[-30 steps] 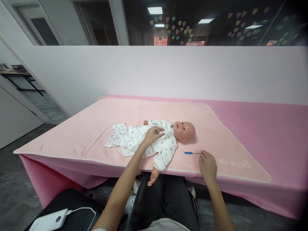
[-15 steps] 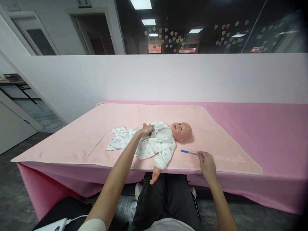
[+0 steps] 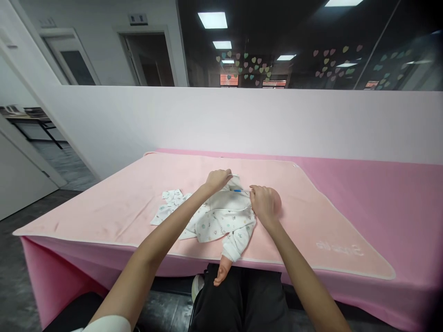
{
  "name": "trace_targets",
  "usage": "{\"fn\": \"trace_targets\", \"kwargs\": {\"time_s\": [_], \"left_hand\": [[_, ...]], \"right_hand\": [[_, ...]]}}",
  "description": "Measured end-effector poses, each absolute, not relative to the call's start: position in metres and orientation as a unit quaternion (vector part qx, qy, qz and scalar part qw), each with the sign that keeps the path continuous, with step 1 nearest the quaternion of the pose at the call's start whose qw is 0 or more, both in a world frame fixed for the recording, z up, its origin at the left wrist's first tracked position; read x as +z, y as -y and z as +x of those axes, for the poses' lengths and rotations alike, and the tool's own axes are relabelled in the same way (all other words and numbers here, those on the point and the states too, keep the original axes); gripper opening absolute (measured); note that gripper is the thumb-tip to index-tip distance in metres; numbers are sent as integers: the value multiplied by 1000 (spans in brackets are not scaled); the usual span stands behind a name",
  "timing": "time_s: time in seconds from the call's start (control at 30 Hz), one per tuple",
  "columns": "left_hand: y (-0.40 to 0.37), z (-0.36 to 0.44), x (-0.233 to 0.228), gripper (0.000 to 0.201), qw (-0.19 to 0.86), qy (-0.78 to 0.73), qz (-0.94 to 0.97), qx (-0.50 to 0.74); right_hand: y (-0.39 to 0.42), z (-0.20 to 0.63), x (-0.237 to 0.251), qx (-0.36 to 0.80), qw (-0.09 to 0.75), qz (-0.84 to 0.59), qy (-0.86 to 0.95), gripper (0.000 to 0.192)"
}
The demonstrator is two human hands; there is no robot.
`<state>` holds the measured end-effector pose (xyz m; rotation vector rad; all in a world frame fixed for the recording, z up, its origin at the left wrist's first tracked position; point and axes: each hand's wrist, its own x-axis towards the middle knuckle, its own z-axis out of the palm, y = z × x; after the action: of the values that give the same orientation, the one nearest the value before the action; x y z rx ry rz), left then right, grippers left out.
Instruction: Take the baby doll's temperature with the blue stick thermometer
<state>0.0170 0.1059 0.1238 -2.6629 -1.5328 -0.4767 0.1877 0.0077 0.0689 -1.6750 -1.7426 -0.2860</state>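
Hands meet over the chest of a baby doll (image 3: 224, 216) in the head view, the only one there is. The doll lies on its back on a pale pink blanket (image 3: 114, 203) spread across a brighter pink table (image 3: 380, 184), head to the right, one bare arm hanging over the near edge. The left hand (image 3: 218, 179) is pinched on the far flap of the doll's white printed garment (image 3: 221, 220), holding it up and open at the shoulder. The right hand (image 3: 263, 205) is closed on the end of a thin thermometer (image 3: 239, 190) with a blue tip, and it covers most of the doll's head. The blue tip points left, lying just at the opened neckline between the two hands, which are close but not touching. By my reading the step in hand is placing the stick under the clothing at the far armpit — whether the tip touches the doll's body cannot be told. The next move would call for a slow slide leftward under the lifted flap, the left hand keeping the cloth clear.
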Motion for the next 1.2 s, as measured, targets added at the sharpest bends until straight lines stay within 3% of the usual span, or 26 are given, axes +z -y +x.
{"fn": "trace_targets", "kwargs": {"time_s": [0.17, 0.4, 0.63, 0.77, 0.87, 0.93, 1.07, 1.2], "left_hand": [[-90, 20, 124, 34, 55, 463, -874, -135], [-82, 8, 112, 26, 109, 391, -909, -99], [-107, -53, 118, 28, 68, 486, -868, -80], [-99, -71, 136, 19, -65, 455, -888, -7], [-89, -67, 144, 33, -222, 412, -877, 115], [-91, -55, 141, 37, -258, 398, -876, 93], [-114, -17, 110, 34, -186, 451, -868, -93], [-139, 14, 62, 40, -97, 542, -817, -169]], "right_hand": [[-55, 158, 71, -85, 236, -699, 670, 23], [-74, 146, 69, -79, 202, -693, 688, 23], [-46, 179, 75, -104, 194, -614, 758, 18], [-25, 198, 67, -141, 221, -547, 795, 22], [-16, 209, 60, -128, 253, -524, 803, 24], [-15, 217, 58, -105, 301, -525, 789, 24], [-27, 244, 55, -19, 416, -574, 705, 22], [-44, 278, 40, 206, 504, -596, 590, 32]]}}
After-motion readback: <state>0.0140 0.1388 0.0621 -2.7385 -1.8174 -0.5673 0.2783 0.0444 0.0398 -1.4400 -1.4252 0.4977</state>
